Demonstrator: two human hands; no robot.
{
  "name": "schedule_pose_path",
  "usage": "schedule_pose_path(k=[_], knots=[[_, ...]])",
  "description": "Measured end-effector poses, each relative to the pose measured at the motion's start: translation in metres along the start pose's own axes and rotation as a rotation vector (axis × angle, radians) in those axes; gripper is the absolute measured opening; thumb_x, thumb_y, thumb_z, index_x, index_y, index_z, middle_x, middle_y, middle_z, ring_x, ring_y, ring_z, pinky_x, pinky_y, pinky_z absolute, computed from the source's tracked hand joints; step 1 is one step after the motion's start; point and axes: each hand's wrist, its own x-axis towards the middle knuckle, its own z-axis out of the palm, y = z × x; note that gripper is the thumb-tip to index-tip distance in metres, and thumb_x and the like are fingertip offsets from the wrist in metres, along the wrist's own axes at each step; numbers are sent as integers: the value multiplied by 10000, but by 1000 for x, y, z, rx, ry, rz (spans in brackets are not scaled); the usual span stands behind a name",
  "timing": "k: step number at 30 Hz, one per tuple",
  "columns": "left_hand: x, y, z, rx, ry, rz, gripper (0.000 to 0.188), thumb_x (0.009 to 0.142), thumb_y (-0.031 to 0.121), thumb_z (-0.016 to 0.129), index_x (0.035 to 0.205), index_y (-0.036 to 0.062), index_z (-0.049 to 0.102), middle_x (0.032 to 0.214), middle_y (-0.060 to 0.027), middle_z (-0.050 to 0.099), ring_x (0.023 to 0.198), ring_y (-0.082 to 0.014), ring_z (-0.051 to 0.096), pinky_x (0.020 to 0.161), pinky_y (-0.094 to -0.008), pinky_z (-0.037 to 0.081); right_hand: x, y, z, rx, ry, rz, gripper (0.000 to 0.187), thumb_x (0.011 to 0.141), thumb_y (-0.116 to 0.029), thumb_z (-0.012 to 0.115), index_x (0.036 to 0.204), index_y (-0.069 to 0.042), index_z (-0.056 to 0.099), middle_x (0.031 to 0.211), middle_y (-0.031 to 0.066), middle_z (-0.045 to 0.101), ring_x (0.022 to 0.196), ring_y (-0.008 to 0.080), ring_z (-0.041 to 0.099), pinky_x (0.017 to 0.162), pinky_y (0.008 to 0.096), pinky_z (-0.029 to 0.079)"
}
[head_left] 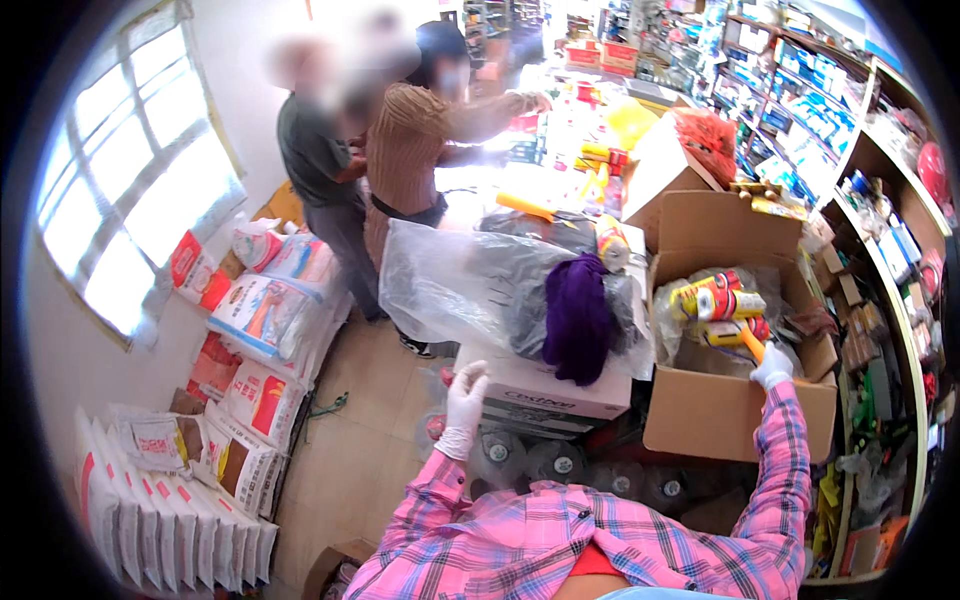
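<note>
Hand [773, 366] holding one orange item [752, 344], over one open carton [735, 415]

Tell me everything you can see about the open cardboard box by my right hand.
The open cardboard box is plain brown and looks like corrugated card, its far flap raised. Inside, yellow, red and white cylinders lie amid clear plastic. It stands right of the white carton, with shelves farther right. Your gloved right hand holds an orange object at its near right side; whether the hand touches the cardboard is unclear.
</note>
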Motion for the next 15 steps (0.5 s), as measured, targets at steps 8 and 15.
schedule_pose_path(k=[8, 15], knots=[[-25, -10, -26, 39, -19, -118, 313, 904, 46, 566, 1209, -20, 541, 1107, -101, 608, 974, -146, 587, 861, -262, 480, -16, -9, -11, 29, -17, -4, 548, 700, -372, 755, 1090, -29, 578, 1095, 198, 636, 1003, 345, 636, 856, 435, 518], [-20, -12, -18, 104, -86, -96, 313, 912, 84, 575, 1214, 5, 546, 1115, -79, 612, 957, -135, 599, 842, -262, 487, -15, -6, 0, 7, 141, -73, 399, 741, -386, 741, 939, -68, 602, 894, 165, 668, 863, 362, 648, 743, 469, 509]])
